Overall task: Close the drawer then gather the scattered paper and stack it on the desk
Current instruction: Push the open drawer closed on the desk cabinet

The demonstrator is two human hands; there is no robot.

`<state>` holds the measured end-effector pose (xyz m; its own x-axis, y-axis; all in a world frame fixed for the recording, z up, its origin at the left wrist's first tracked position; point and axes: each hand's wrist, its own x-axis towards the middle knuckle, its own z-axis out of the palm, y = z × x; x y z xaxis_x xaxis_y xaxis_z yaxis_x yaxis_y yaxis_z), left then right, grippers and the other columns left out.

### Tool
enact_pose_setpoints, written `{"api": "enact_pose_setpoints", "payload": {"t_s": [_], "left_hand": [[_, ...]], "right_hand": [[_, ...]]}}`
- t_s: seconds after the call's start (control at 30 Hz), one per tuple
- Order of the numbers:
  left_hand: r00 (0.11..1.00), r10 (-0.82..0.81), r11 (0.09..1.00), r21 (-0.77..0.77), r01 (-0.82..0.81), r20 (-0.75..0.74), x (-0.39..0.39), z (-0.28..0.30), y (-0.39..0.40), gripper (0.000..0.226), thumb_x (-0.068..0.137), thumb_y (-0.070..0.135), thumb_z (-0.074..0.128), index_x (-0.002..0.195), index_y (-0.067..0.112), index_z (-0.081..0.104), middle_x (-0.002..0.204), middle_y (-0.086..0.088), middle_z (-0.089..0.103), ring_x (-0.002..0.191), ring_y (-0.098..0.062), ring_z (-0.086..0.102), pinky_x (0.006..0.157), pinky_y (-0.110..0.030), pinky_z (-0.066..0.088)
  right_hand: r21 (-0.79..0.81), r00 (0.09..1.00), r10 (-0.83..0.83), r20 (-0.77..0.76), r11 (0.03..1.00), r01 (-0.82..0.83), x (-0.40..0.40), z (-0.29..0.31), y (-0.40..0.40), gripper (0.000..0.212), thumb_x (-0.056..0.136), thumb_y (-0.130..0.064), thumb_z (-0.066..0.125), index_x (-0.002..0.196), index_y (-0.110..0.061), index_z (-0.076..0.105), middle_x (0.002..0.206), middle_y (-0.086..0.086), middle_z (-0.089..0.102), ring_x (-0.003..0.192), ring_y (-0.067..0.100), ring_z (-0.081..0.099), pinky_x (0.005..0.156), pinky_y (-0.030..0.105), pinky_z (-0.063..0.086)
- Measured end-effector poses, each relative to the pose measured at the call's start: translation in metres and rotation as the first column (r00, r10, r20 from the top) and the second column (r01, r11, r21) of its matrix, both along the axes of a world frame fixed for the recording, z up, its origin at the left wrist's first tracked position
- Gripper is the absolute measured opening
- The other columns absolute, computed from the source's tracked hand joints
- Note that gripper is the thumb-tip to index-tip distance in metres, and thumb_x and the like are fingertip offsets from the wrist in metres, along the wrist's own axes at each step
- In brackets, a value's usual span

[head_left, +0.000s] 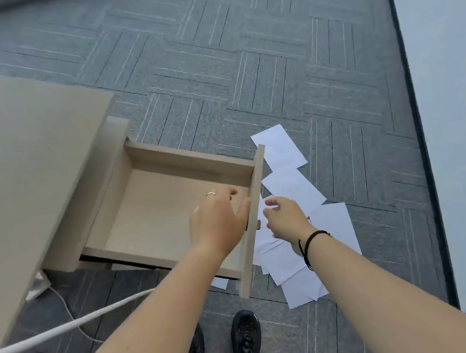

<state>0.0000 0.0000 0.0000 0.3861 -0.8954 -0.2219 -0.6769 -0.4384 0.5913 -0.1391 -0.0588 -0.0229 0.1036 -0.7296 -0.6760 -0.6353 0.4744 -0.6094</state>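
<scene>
A beige drawer (pixel 147 211) stands pulled far out of the desk (pixel 16 163), and its inside is bare. My left hand (pixel 218 218) rests on the top edge of the drawer front (pixel 255 211), thumb against the inner side, fingers apart. My right hand (pixel 286 218) hovers just outside the drawer front near its small knob, fingers loosely spread, holding nothing. Several white paper sheets (pixel 296 191) lie scattered on the grey carpet beyond and below the drawer front, some overlapping, some hidden behind my right arm.
A white cable (pixel 67 325) runs across the lower left, below the desk corner. My black shoes (pixel 245 337) stand on the carpet under the drawer. A pale wall panel (pixel 461 116) with a dark base strip borders the right side.
</scene>
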Motion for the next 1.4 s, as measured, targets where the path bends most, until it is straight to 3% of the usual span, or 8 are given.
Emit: {"api": "enact_pose_setpoints", "payload": {"t_s": [0.1, 0.23, 0.37, 0.83, 1.03, 1.2, 1.3, 1.4], "left_hand": [[0.994, -0.105, 0.991, 0.087, 0.102, 0.033, -0.013, -0.023, -0.003, 0.042, 0.088, 0.053, 0.055, 0.122, 0.029, 0.058, 0.116, 0.005, 0.066, 0.100, -0.024, 0.065, 0.081, -0.037, 0.050], [0.995, -0.102, 0.985, 0.141, 0.100, 0.008, -0.016, -0.042, -0.006, 0.039, 0.085, 0.048, 0.058, 0.121, 0.033, 0.059, 0.102, 0.009, 0.066, 0.093, -0.019, 0.065, 0.078, -0.035, 0.051], [0.996, -0.084, 0.984, 0.159, 0.086, -0.016, -0.016, -0.049, -0.011, 0.034, 0.082, 0.049, 0.058, 0.114, 0.034, 0.062, 0.094, 0.011, 0.067, 0.092, -0.016, 0.064, 0.074, -0.030, 0.047], [0.997, -0.079, 0.958, 0.279, 0.070, 0.021, 0.004, -0.041, 0.009, 0.028, 0.075, 0.051, 0.063, 0.082, 0.025, 0.054, 0.080, 0.007, 0.064, 0.077, -0.022, 0.061, 0.062, -0.029, 0.042], [0.984, -0.065, 0.967, 0.256, 0.021, 0.168, 0.043, -0.041, 0.035, 0.031, 0.078, 0.052, 0.055, 0.091, 0.025, 0.064, 0.090, 0.005, 0.070, 0.092, -0.022, 0.063, 0.079, -0.034, 0.046], [0.946, -0.025, 0.975, 0.217, -0.048, 0.322, 0.081, -0.038, 0.058, 0.037, 0.072, 0.058, 0.056, 0.094, 0.029, 0.065, 0.113, 0.004, 0.062, 0.114, -0.022, 0.048, 0.108, -0.044, 0.029], [0.924, 0.006, 0.975, 0.203, -0.090, 0.383, 0.103, -0.036, 0.074, 0.052, 0.073, 0.058, 0.056, 0.114, 0.027, 0.060, 0.151, -0.010, 0.038, 0.144, -0.032, 0.024, 0.120, -0.055, 0.004], [0.909, 0.079, 0.977, 0.151, -0.153, 0.410, 0.124, -0.039, 0.090, 0.076, 0.076, 0.060, 0.056, 0.141, 0.022, 0.042, 0.165, -0.019, 0.006, 0.152, -0.037, -0.005, 0.119, -0.054, -0.011]], "right_hand": [[0.058, 0.999, 0.027, -0.043, 0.998, -0.024, -0.001, -0.026, -0.001, 0.042, 0.093, -0.018, 0.049, 0.134, -0.011, 0.055, 0.133, 0.010, 0.061, 0.108, 0.023, 0.060, 0.098, 0.042, 0.050], [0.121, 1.000, -0.006, -0.016, 0.993, 0.008, -0.001, -0.047, 0.004, 0.026, 0.094, -0.013, 0.052, 0.114, -0.002, 0.066, 0.097, 0.013, 0.068, 0.083, 0.025, 0.061, 0.071, 0.035, 0.050], [0.121, 0.998, -0.062, 0.023, 0.991, 0.058, 0.000, -0.050, 0.007, 0.025, 0.097, -0.012, 0.050, 0.090, 0.003, 0.069, 0.075, 0.013, 0.066, 0.068, 0.022, 0.060, 0.062, 0.032, 0.052], [0.204, 0.999, 0.020, 0.038, 0.979, -0.028, 0.027, -0.053, 0.002, 0.018, 0.096, -0.013, 0.052, 0.092, -0.003, 0.067, 0.076, 0.013, 0.065, 0.068, 0.024, 0.064, 0.052, 0.028, 0.052], [0.234, 0.997, 0.052, 0.055, 0.970, -0.064, 0.073, -0.051, 0.008, 0.018, 0.098, -0.015, 0.050, 0.086, -0.010, 0.063, 0.080, 0.011, 0.067, 0.073, 0.025, 0.065, 0.056, 0.029, 0.052], [0.255, 0.994, 0.100, 0.051, 0.961, -0.110, 0.120, -0.046, 0.010, 0.021, 0.099, -0.017, 0.049, 0.085, -0.011, 0.063, 0.081, 0.010, 0.065, 0.073, 0.024, 0.062, 0.061, 0.032, 0.053], [0.261, 0.992, 0.111, 0.056, 0.958, -0.122, 0.148, -0.045, 0.014, 0.020, 0.099, -0.018, 0.050, 0.087, -0.010, 0.064, 0.082, 0.011, 0.064, 0.074, 0.023, 0.061, 0.062, 0.033, 0.054], [0.271, 0.992, 0.101, 0.076, 0.955, -0.118, 0.174, -0.044, 0.019, 0.021, 0.100, -0.017, 0.048, 0.091, -0.009, 0.065, 0.081, 0.010, 0.064, 0.073, 0.022, 0.061, 0.070, 0.036, 0.057]]}}
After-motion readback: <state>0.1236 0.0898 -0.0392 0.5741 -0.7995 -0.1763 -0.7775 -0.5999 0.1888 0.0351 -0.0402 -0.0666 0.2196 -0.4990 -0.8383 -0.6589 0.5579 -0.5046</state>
